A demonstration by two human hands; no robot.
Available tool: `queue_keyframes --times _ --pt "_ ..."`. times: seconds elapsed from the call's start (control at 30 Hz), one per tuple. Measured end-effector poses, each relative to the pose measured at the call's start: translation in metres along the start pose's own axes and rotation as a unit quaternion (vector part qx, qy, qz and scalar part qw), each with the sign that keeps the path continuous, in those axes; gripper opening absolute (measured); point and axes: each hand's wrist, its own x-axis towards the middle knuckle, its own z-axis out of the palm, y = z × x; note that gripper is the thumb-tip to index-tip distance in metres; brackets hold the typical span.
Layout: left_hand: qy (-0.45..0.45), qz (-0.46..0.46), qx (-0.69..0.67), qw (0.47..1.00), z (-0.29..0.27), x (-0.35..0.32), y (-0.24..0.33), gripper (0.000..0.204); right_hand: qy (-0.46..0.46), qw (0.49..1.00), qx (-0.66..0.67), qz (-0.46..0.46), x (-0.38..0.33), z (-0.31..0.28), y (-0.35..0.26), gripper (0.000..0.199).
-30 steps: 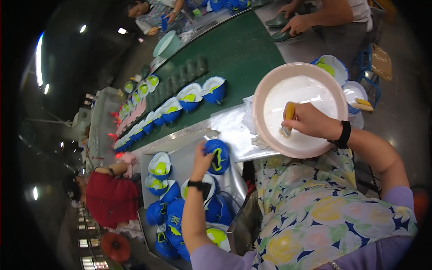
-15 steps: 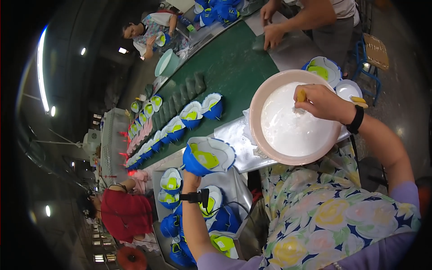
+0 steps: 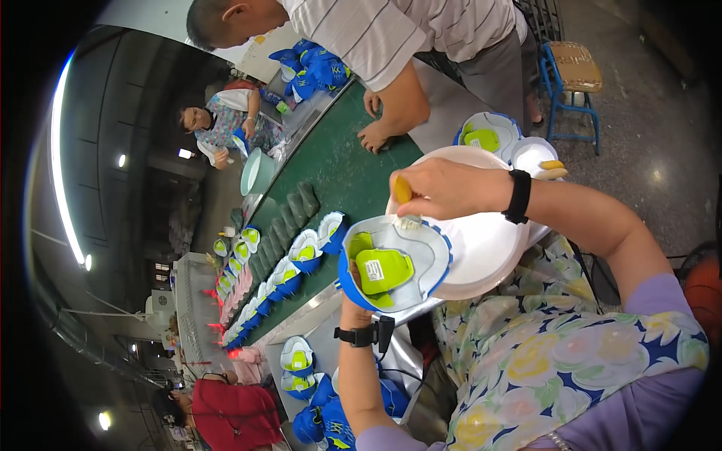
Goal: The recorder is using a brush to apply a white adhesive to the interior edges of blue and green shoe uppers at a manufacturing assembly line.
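Observation:
My left hand (image 3: 356, 310) holds a blue shoe upper (image 3: 425, 263) from beneath. The upper's pale lining and lime-green inner piece face me, and most of my left fingers are hidden behind it. A brush (image 3: 404, 189) with a yellow handle is gripped in my right hand (image 3: 451, 186). Its white bristles touch the upper's pale edge on the far side. Behind both hands stands a pale pink basin (image 3: 475, 155) of milky white liquid, partly covered by the upper and my right arm.
A green conveyor belt (image 3: 342, 143) carries rows of shoe uppers and dark grey lasts (image 3: 286, 225). More uppers (image 3: 299, 357) are piled at my left. A small white bowl (image 3: 532, 154) and another upper (image 3: 487, 134) stand beyond the basin. A co-worker (image 3: 376, 45) leans over the belt.
My right hand has lifted the brush from the basin and brought it left onto the upper. My left hand has moved the upper right, toward the basin. The co-worker now leans further over the belt.

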Motion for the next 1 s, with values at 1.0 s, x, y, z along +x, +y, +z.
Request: queue_keyframes --times 1.0 --pt "0.116 -0.009 0.042 0.992 -0.084 -0.011 -0.05 0.051 0.137 0.961 0.189 0.148 -0.063 0.033 0.011 0.024"
